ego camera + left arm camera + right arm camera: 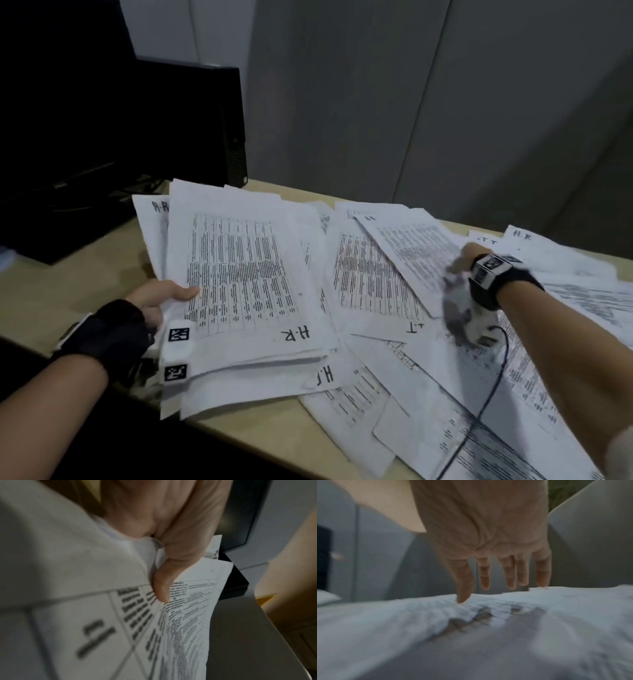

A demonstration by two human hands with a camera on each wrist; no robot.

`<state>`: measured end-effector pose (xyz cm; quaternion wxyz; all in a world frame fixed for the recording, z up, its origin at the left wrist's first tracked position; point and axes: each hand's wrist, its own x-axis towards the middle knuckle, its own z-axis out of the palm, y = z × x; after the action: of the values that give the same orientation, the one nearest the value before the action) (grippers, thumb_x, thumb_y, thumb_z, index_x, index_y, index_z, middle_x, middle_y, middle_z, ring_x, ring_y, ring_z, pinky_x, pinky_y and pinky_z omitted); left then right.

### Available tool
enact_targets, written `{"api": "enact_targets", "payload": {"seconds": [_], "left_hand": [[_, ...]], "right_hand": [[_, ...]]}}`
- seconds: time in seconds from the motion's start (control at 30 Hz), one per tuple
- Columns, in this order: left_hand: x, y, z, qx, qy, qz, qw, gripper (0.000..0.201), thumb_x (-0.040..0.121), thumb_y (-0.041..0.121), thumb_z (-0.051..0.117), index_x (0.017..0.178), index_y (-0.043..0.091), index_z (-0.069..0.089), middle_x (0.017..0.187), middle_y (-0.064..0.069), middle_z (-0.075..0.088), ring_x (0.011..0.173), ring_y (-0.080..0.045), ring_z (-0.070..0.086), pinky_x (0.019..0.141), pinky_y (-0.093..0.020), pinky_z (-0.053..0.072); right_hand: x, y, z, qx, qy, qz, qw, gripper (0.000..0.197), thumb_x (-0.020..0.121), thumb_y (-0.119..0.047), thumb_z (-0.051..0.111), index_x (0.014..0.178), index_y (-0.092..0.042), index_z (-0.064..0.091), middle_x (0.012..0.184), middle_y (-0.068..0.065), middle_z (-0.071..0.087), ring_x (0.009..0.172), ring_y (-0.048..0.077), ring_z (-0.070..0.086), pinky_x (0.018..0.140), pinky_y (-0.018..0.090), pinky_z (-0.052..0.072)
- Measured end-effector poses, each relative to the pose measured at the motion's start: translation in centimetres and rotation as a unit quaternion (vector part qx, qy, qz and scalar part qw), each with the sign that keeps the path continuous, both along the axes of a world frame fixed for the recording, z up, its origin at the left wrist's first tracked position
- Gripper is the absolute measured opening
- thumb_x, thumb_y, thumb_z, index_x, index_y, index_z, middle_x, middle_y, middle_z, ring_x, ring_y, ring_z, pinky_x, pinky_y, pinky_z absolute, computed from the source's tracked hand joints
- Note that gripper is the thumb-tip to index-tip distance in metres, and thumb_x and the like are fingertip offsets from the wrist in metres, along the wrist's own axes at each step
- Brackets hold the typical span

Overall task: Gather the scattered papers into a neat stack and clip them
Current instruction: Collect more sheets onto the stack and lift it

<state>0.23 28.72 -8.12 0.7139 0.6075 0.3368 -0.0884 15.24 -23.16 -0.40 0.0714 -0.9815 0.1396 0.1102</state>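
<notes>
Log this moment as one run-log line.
left hand grips gathered stack | right hand open over loose papers | unclipped

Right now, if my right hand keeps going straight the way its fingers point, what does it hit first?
Probably the loose sheets spread on the desk: the right hand is open, fingers pointing down at them, thumb seemingly already touching. Blur makes depth uncertain.

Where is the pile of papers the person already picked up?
In the head view, the gathered pile is on the left, pinched by the left hand, beside the loose sheets near the right hand.
</notes>
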Motion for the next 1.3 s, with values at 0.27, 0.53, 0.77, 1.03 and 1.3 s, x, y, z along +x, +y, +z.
{"api": "enact_targets", "payload": {"seconds": [0.27, 0.53, 0.77, 1.03, 1.3], "left_hand": [[-0.2, -7.9, 4.7, -0.064, 0.048, -0.033, 0.996, 0.045, 0.094, 0.008, 0.048, 0.136, -0.005, 0.04, 0.136, -0.016, 0.05, 0.128, -0.034, 0.045, 0.091, -0.048, 0.04], [2.4, -10.9, 4.4, -0.064, 0.016, -0.044, 0.997, 0.038, 0.092, 0.001, 0.049, 0.13, -0.004, 0.047, 0.114, -0.022, 0.06, 0.122, -0.034, 0.05, 0.103, -0.051, 0.036], [5.0, -16.2, 4.8, 0.019, 0.004, -0.105, 0.994, 0.062, 0.074, -0.004, 0.071, 0.13, -0.008, 0.044, 0.128, -0.028, 0.054, 0.119, -0.043, 0.052, 0.095, -0.047, 0.044], [8.1, -22.0, 7.2, 0.191, -0.01, -0.176, 0.966, 0.076, 0.084, 0.016, 0.069, 0.143, -0.004, 0.027, 0.152, -0.017, 0.03, 0.139, -0.032, 0.029, 0.112, -0.037, 0.026], [8.1, -22.6, 5.7, 0.242, -0.021, -0.183, 0.952, 0.065, 0.071, 0.007, 0.078, 0.128, 0.0, 0.048, 0.128, -0.012, 0.057, 0.119, -0.033, 0.052, 0.105, -0.039, 0.04]], "right_hand": [[-0.4, -2.6, -1.1, 0.084, 0.047, -0.06, 0.994, 0.121, 0.056, -0.047, 0.084, 0.147, -0.006, 0.015, 0.153, 0.016, 0.023, 0.138, 0.036, 0.028, 0.109, 0.049, 0.031], [-1.2, -1.6, -1.1, 0.128, 0.043, -0.032, 0.99, 0.044, 0.068, -0.051, 0.075, 0.059, -0.015, 0.052, 0.09, 0.008, 0.06, 0.092, 0.028, 0.059, 0.083, 0.033, 0.045], [-1.9, 1.0, -1.8, 0.173, 0.068, 0.036, 0.982, 0.029, 0.074, -0.027, 0.076, 0.069, -0.007, 0.056, 0.065, 0.004, 0.056, 0.056, 0.014, 0.05, 0.049, 0.019, 0.04], [-3.9, 0.9, -1.8, 0.284, 0.052, 0.071, 0.955, 0.034, 0.08, 0.016, 0.035, 0.1, 0.011, 0.062, 0.08, 0.016, 0.061, 0.045, 0.014, 0.055, 0.044, 0.022, 0.05], [-4.3, 1.9, -1.5, 0.232, 0.006, 0.011, 0.973, 0.033, 0.085, -0.002, 0.05, 0.117, -0.003, 0.044, 0.1, 0.012, 0.05, 0.086, 0.022, 0.046, 0.078, 0.033, 0.045]]}}
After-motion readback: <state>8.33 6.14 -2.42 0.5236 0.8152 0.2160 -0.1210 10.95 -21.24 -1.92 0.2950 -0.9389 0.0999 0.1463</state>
